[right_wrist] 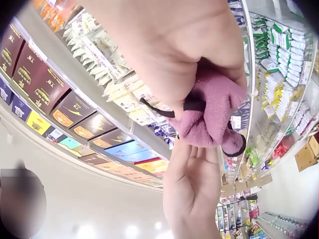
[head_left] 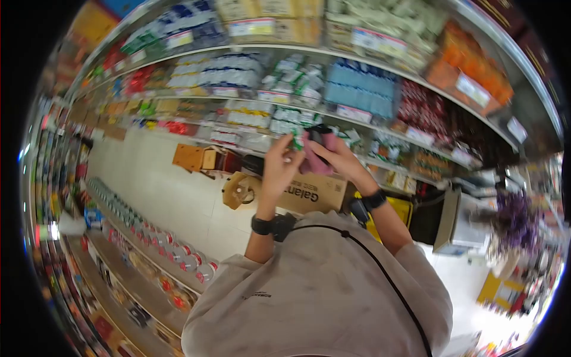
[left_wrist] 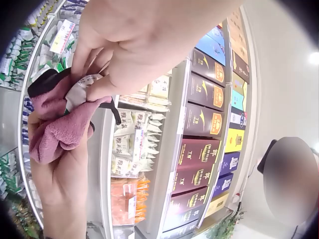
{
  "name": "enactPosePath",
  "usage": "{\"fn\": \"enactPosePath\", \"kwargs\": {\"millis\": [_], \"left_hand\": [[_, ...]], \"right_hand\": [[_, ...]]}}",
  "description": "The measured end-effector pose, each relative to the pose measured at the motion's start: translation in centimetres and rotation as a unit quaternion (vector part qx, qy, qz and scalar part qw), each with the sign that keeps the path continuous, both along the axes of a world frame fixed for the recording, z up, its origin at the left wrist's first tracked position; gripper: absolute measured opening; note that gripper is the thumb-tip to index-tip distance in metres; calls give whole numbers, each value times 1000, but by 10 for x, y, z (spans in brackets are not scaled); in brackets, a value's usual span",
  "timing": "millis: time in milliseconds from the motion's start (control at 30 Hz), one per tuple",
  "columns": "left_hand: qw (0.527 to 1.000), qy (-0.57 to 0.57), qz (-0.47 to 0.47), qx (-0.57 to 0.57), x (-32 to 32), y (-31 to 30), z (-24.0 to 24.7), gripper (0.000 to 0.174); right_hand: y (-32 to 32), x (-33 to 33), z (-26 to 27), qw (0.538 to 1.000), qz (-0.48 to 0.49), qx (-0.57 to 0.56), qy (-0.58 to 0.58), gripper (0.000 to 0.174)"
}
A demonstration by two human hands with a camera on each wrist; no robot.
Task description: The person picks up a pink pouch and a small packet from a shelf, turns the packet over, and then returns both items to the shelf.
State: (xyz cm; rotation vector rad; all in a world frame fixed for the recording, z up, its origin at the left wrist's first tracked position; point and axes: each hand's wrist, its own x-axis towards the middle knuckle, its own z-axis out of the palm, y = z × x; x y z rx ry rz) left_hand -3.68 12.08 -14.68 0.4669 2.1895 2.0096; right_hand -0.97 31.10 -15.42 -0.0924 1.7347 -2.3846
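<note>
Both hands meet in front of the lower shelves, around a purple fuzzy cloth with black edging (head_left: 318, 160). My right hand (head_left: 345, 160) grips the bunched cloth (right_wrist: 209, 112), thumb over its black band. Between the thumb and fingers of my left hand (head_left: 279, 166) is a small white and green packet (left_wrist: 79, 94), which lies against the cloth in the left wrist view. A black loop of cord (left_wrist: 114, 112) hangs from the cloth's edge. In the right wrist view the left hand (right_wrist: 192, 184) shows behind the cloth, its fingertips hidden.
Shelves of small wrapped packets (head_left: 363, 86) rise ahead, with price tags (head_left: 372, 41) along their edges. A cardboard carton (head_left: 312, 193) and a wooden stool (head_left: 196, 157) stand on the floor below. Large bottles (head_left: 178, 253) line the left side. Dark gift boxes (left_wrist: 199, 154) fill a higher shelf.
</note>
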Motion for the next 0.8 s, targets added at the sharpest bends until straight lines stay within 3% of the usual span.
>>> {"fn": "enactPosePath", "kwargs": {"millis": [233,467,567,600,700,733,800], "left_hand": [[996,69,60,1,2,3,3,44],[993,73,87,-20,-11,-6,-24,44],[996,-7,77,38,-10,-10,7,40],[993,51,99,44,-17,-7,-11,38],[993,-3,81,82,-20,-7,-11,36],[985,-84,72,131,-16,-7,-5,35],[994,-9,79,69,-17,-9,5,34]], "right_hand": [[-8,-9,-15,985,-62,157,27,30],[-20,-8,-18,985,-88,125,77,27],[-25,-3,-17,985,-106,108,88,25],[-25,-2,-16,988,-98,93,76,27],[-20,-1,-27,987,-141,73,10,24],[-19,-2,-24,979,-178,97,22,23],[-16,-6,-15,978,-205,29,10,22]]}}
